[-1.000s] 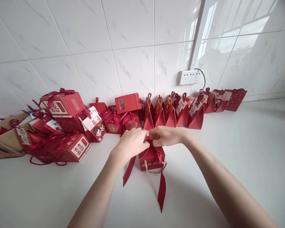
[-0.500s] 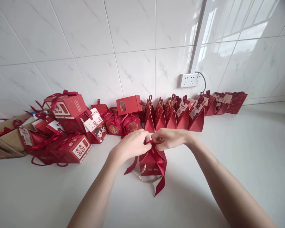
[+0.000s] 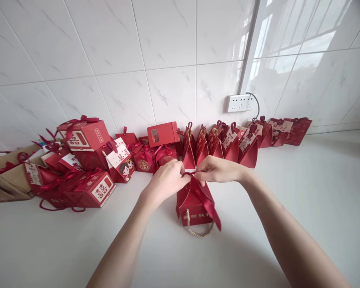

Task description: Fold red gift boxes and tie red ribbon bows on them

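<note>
A small red gift box (image 3: 195,212) with gold lettering stands on the white table in front of me. Its twisted gold cord handle (image 3: 199,234) hangs down on the near side. A dark red ribbon (image 3: 209,204) crosses the top of the box, one tail draping over the front right. My left hand (image 3: 169,176) pinches the ribbon at the top from the left. From the right, my right hand (image 3: 217,170) also pinches the ribbon there, fingers bent. The ribbon's middle between the hands is partly covered by the fingers.
Red gift boxes with ribbons (image 3: 90,188) are piled at the left beside a brown cardboard box (image 3: 9,184). A row of upright red boxes (image 3: 232,146) lines the back. A white power strip (image 3: 241,103) is on the tiled wall.
The ribbon has been drawn up: the left tail no longer hangs beside the box and the front tail is shorter. The box has turned and shifted slightly right.
</note>
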A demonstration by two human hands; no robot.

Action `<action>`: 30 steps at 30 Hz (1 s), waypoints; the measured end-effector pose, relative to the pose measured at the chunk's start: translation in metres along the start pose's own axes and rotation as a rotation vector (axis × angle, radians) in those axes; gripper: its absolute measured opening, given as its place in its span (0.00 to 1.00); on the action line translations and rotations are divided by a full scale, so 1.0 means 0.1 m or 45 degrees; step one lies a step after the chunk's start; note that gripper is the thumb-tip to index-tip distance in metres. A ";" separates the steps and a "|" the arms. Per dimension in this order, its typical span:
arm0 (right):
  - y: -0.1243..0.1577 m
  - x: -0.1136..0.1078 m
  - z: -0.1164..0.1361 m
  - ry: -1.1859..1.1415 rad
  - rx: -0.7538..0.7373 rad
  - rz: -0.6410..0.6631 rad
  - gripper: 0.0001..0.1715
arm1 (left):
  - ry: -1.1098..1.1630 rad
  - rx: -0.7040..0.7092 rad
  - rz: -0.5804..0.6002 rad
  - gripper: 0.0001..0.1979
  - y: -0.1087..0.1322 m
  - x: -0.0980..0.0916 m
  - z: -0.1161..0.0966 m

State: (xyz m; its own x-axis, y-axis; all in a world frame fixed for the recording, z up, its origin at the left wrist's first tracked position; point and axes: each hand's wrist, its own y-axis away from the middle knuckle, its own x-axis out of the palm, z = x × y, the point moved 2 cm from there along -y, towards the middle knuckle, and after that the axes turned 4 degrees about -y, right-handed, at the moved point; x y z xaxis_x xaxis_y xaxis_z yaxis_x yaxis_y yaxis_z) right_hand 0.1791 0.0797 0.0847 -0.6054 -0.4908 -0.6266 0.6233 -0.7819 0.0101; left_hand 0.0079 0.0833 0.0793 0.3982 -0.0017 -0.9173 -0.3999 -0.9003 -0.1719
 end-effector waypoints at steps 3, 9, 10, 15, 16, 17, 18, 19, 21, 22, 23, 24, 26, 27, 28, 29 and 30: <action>0.05 -0.04 0.03 -0.232 -0.130 -0.050 0.14 | 0.216 -0.056 -0.071 0.05 -0.03 -0.02 0.00; 0.11 -0.14 0.02 -0.939 -0.421 -0.309 0.17 | 1.091 0.003 -0.045 0.08 -0.03 -0.22 0.06; 0.12 -0.15 0.02 -1.010 -0.447 -0.369 0.17 | 1.235 0.034 -0.036 0.08 -0.01 -0.26 0.06; 0.13 -0.18 0.12 -1.093 -0.495 -0.638 0.20 | 1.488 0.236 0.047 0.10 0.09 -0.42 0.06; 0.14 -0.18 0.15 -1.082 -0.503 -0.684 0.21 | 1.472 0.264 0.060 0.10 0.10 -0.43 0.06; 0.15 -0.18 0.17 -1.074 -0.510 -0.719 0.20 | 1.459 0.283 0.062 0.09 0.12 -0.44 0.05; 0.16 -0.18 0.20 -1.075 -0.518 -0.742 0.19 | 1.457 0.291 0.053 0.07 0.13 -0.44 0.05; 0.17 -0.17 0.22 -1.083 -0.530 -0.753 0.17 | 1.469 0.291 0.034 0.07 0.14 -0.45 0.05; 0.19 -0.15 0.26 -1.120 -0.586 -0.760 0.12 | 1.528 0.278 -0.026 0.09 0.16 -0.46 0.04; 0.21 -0.15 0.29 -1.137 -0.621 -0.755 0.11 | 1.560 0.265 -0.057 0.10 0.17 -0.47 0.03; 0.23 -0.13 0.31 -1.145 -0.654 -0.745 0.10 | 1.585 0.253 -0.081 0.11 0.19 -0.48 0.02; 0.24 -0.12 0.34 -1.141 -0.675 -0.728 0.09 | 1.597 0.245 -0.100 0.12 0.20 -0.49 0.01; 0.28 -0.09 0.40 -1.089 -0.664 -0.669 0.10 | 1.567 0.246 -0.123 0.14 0.23 -0.51 -0.01; 0.29 -0.07 0.43 -1.048 -0.637 -0.634 0.11 | 1.526 0.250 -0.134 0.15 0.25 -0.52 -0.02; 0.30 -0.05 0.46 -1.002 -0.604 -0.608 0.12 | 1.469 0.250 -0.145 0.15 0.25 -0.52 -0.03; 0.30 -0.03 0.48 -0.952 -0.562 -0.591 0.12 | 1.403 0.243 -0.154 0.14 0.25 -0.52 -0.05; 0.30 -0.01 0.49 -0.901 -0.510 -0.579 0.13 | 1.338 0.230 -0.163 0.14 0.25 -0.51 -0.06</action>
State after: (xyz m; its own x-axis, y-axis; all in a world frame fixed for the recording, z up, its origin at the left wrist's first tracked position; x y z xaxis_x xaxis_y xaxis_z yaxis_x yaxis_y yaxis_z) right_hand 0.1744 0.0382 0.1240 -0.9119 -0.3932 0.1175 0.2971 -0.8300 -0.4720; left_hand -0.0177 0.0586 0.1236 0.9221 -0.3627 -0.1350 -0.3864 -0.8427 -0.3748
